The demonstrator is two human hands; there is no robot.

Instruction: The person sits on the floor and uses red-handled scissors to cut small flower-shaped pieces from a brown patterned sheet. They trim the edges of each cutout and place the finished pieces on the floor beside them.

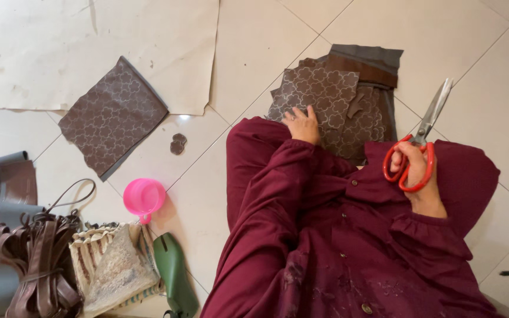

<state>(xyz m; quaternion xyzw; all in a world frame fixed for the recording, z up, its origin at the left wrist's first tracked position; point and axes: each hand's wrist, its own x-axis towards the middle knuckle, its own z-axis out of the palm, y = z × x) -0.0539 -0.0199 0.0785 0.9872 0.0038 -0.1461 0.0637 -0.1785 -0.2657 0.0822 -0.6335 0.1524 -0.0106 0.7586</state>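
The person sits on a pale tiled floor (254,53) in a dark red garment (337,235), seen from above. The right hand (415,168) is closed around the red handles of a pair of scissors (420,141); the fingers pass through the loops, and the metal blades, nearly closed, point up and away from the body. The scissors are held above the lap, just to the right of a stack of brown patterned fabric pieces (331,103).

That stack lies on the floor at the knees, its top sheet printed with a pale clover-like pattern, with plainer brown pieces showing underneath and behind. The left hand (301,125) rests flat on the near edge of the stack, fingers spread and touching the top sheet rather than gripping it.

Well to the left of the stack, a single square of the same patterned fabric (113,115) lies partly on a large sheet of cream paper (95,50) spread on the floor. Between that square and the stack sits a small cut scrap (178,143) of the same fabric. Lower left of the stack, a pink plastic cup (144,197) stands on the tiles. Below the cup are a folded beige cloth (113,268) and a green object (175,274) whose kind I cannot tell, and farther left a heap of brown straps (39,259).
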